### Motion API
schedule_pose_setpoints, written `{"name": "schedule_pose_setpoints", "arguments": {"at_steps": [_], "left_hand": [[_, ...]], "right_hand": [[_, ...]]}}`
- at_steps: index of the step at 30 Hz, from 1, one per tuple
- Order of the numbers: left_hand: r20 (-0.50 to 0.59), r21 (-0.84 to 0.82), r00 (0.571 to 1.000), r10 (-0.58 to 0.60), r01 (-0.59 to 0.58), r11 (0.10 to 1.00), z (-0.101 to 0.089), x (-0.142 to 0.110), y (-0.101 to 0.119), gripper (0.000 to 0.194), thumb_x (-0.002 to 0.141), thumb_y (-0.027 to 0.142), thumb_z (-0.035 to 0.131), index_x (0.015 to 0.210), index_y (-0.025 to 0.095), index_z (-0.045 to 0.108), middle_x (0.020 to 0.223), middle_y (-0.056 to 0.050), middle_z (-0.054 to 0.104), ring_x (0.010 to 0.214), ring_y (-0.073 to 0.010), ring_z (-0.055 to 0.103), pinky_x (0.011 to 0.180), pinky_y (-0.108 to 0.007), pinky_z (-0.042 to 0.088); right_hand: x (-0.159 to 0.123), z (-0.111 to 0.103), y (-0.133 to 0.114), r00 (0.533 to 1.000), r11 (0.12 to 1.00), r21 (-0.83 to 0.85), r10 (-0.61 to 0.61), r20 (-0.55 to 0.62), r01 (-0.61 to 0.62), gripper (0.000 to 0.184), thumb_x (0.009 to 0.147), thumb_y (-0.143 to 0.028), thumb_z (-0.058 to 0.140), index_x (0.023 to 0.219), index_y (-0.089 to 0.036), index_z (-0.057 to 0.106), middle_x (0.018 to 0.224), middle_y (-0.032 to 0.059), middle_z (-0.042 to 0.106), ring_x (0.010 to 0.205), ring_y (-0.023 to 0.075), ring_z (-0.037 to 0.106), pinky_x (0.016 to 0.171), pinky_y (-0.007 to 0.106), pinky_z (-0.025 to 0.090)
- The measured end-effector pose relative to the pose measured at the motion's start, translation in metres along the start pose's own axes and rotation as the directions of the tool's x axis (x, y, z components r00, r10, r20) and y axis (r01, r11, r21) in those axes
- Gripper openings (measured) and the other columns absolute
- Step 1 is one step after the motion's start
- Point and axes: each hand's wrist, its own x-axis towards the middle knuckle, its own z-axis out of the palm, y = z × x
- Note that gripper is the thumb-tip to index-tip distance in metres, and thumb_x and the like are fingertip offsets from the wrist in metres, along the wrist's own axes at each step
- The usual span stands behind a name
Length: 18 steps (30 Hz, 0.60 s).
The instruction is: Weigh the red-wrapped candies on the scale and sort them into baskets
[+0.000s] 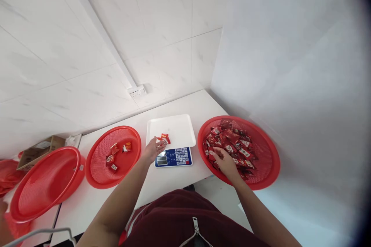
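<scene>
My left hand (pixel 153 149) reaches over the near left corner of the white scale tray (pixel 179 129), fingers spread and open, right beside two small red snack packets (pixel 165 138) lying on the tray. My right hand (pixel 224 162) rests in the right red basket (pixel 268 162), fingers curled down into the pile of red and dark snack packets (pixel 232 141); whether it grips one is hidden. The scale's blue keypad and display (pixel 174 157) face me.
A second red basket (pixel 98 170) left of the scale holds a few packets (pixel 116 153). An empty red basket (pixel 43 183) overhangs the table's left end, with a cardboard box (pixel 40 150) behind it. A wall socket (pixel 136 92) sits above the white table (pixel 171 181).
</scene>
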Motion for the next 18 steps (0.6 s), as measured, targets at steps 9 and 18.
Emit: {"name": "schedule_pose_setpoints", "arguments": {"at_steps": [9,18], "left_hand": [[0.091,0.147,0.988,-0.126,0.112,0.983,0.000,-0.032,-0.026,0.045,0.081,0.044,0.057,0.116,0.016,0.050,0.112,-0.015,0.063,0.083,-0.0195,0.066,0.079,-0.032,0.051],[0.122,0.240,0.983,-0.134,0.102,0.965,-0.025,-0.056,-0.036,0.037,0.078,0.040,0.063,0.108,0.020,0.055,0.107,-0.010,0.067,0.085,-0.0165,0.065,0.082,-0.031,0.048]], "right_hand": [[-0.003,-0.022,0.043,0.908,0.706,-0.684,0.388,0.161,-0.180,0.076,0.076,-0.042,0.056,0.144,-0.028,0.025,0.154,0.0122,0.008,0.138,0.0405,0.008,0.101,0.059,0.023],[0.016,-0.010,0.029,0.861,0.670,-0.715,0.468,0.199,-0.199,0.093,0.072,-0.044,0.062,0.147,-0.026,0.010,0.154,0.0141,-0.001,0.137,0.0434,-0.003,0.098,0.057,0.028]]}}
